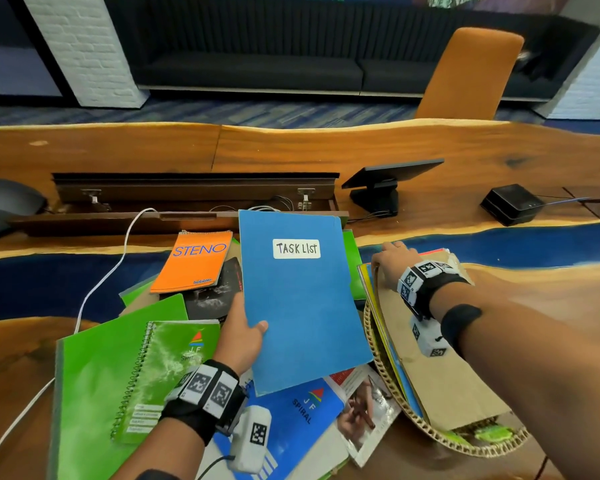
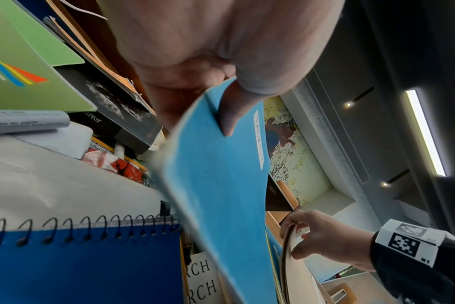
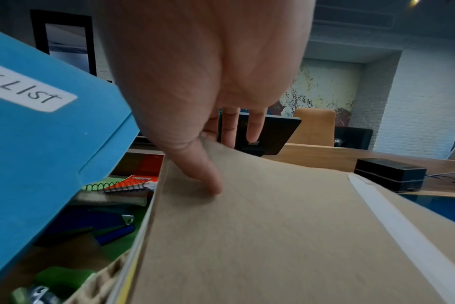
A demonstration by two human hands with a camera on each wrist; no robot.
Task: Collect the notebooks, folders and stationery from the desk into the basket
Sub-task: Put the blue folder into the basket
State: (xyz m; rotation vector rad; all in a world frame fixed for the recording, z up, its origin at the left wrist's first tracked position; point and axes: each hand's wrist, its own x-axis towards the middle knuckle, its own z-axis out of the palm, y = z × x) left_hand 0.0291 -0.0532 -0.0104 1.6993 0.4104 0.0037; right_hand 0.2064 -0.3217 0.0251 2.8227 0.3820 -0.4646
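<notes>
My left hand (image 1: 253, 330) pinches the lower left edge of a blue folder (image 1: 302, 299) labelled "TASK LIST" and holds it tilted above the pile of notebooks, beside the basket. The thumb (image 2: 229, 115) lies on the folder's blue cover (image 2: 221, 195). A round corrugated cardboard basket (image 1: 388, 379) stands at the right with folders upright in it. My right hand (image 1: 390, 258) grips the top edge of a brown folder (image 1: 440, 368) in the basket. Its thumb (image 3: 208, 181) presses the brown folder (image 3: 273, 226), and the blue folder (image 3: 47, 144) hangs just to the left.
An orange STENO pad (image 1: 194, 261), a black book (image 1: 215, 292), a green spiral notebook (image 1: 163, 375), a green folder (image 1: 94, 393) and a blue spiral notebook (image 1: 291, 417) lie piled on the desk. A white cable (image 1: 108, 271) runs on the left. A small monitor (image 1: 385, 181) and a black box (image 1: 511, 204) stand behind.
</notes>
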